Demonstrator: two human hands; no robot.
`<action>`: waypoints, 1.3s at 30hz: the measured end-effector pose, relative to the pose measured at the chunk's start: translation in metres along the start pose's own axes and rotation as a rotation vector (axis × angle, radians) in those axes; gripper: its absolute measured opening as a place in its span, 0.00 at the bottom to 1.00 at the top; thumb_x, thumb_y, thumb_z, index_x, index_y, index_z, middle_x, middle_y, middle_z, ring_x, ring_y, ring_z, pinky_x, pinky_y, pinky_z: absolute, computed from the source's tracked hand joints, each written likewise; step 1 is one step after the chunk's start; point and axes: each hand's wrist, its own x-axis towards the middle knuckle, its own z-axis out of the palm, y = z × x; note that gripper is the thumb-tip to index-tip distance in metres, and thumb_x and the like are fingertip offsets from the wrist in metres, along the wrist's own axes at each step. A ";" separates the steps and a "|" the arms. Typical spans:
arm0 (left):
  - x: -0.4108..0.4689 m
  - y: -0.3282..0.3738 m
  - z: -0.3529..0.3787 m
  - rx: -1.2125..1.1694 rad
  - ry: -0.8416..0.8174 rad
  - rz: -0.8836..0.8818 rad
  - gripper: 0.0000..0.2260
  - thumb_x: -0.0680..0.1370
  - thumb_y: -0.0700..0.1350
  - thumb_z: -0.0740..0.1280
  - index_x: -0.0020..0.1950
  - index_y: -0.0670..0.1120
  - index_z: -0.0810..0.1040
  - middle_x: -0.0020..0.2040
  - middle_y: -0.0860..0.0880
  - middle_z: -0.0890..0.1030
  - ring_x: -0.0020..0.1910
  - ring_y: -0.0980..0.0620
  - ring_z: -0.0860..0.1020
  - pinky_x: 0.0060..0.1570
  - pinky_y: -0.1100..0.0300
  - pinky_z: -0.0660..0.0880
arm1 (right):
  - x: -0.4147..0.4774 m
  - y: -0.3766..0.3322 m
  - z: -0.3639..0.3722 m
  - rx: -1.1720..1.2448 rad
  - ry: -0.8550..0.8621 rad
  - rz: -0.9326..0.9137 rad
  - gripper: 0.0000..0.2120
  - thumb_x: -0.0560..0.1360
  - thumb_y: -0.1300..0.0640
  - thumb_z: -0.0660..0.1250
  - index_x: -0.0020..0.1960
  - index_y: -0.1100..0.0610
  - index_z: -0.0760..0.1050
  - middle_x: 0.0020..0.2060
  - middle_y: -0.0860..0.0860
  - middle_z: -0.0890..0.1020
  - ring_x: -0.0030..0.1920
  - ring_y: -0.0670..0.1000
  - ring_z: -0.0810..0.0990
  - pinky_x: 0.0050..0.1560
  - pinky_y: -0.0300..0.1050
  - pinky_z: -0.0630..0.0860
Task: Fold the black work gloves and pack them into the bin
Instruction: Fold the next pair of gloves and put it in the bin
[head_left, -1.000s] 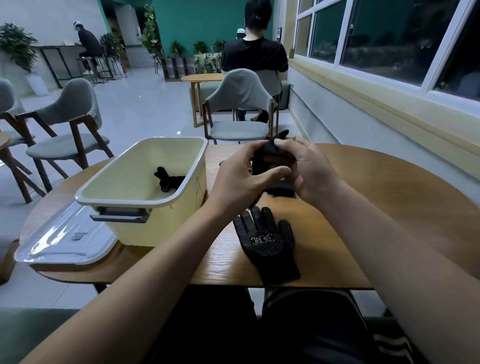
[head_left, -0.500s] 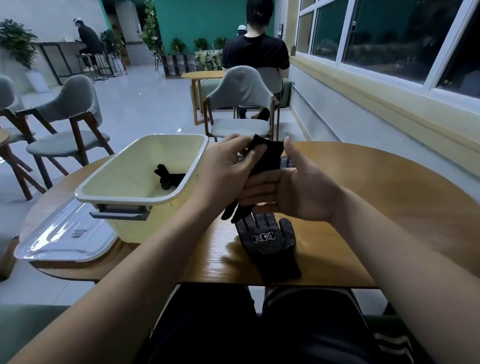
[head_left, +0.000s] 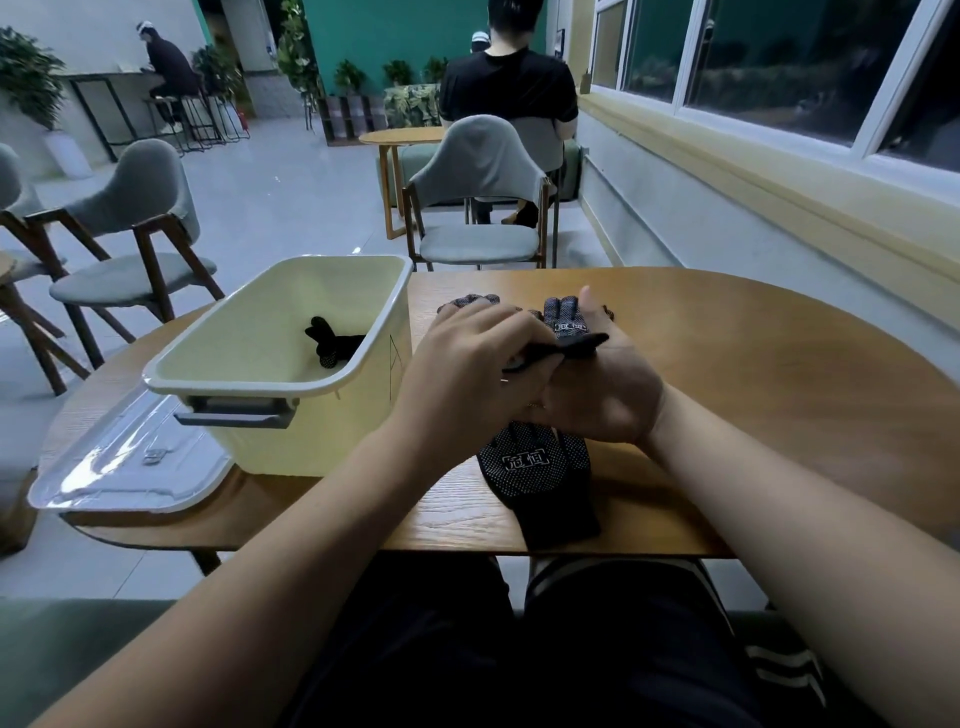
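My left hand (head_left: 462, 374) grips a flattened black glove (head_left: 582, 345) and holds it against the upturned palm of my right hand (head_left: 608, 400), whose thumb points up. Both hands hover over the middle of the wooden table (head_left: 753, 374). A dotted black glove (head_left: 540, 467) lies palm up under my hands near the front edge. Two more black gloves (head_left: 563, 314) lie farther back, partly hidden by my hands. The cream bin (head_left: 280, 395) stands to the left with one folded black glove (head_left: 332, 340) inside.
The bin's clear lid (head_left: 124, 467) lies on the table's left end, overhanging the edge. A grey chair (head_left: 478, 208) stands beyond the table, with a seated person behind it. More chairs stand on the left; a windowed wall runs along the right.
My hands have lowered and turned the glove flat between them. My right hand has rotated palm up under it, and my left hand has come over the top.
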 end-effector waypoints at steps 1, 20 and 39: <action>-0.006 0.000 0.002 0.020 -0.019 0.010 0.07 0.79 0.50 0.75 0.50 0.47 0.85 0.44 0.54 0.83 0.46 0.48 0.80 0.48 0.46 0.75 | 0.000 -0.001 -0.003 0.029 -0.026 0.011 0.52 0.77 0.19 0.47 0.80 0.61 0.67 0.74 0.63 0.74 0.76 0.62 0.70 0.82 0.60 0.58; -0.088 0.013 0.019 0.014 -0.237 -0.052 0.08 0.82 0.55 0.71 0.54 0.53 0.87 0.48 0.55 0.81 0.47 0.51 0.80 0.47 0.53 0.72 | 0.002 0.016 -0.017 0.076 0.103 0.073 0.51 0.79 0.24 0.57 0.85 0.61 0.54 0.85 0.60 0.54 0.85 0.58 0.55 0.85 0.54 0.51; -0.123 0.035 0.019 0.020 -0.267 -0.049 0.07 0.83 0.52 0.71 0.57 0.53 0.87 0.48 0.56 0.80 0.45 0.50 0.78 0.44 0.49 0.76 | 0.002 0.016 -0.027 -0.019 0.079 0.123 0.51 0.80 0.23 0.54 0.84 0.63 0.58 0.78 0.64 0.67 0.78 0.63 0.66 0.81 0.60 0.61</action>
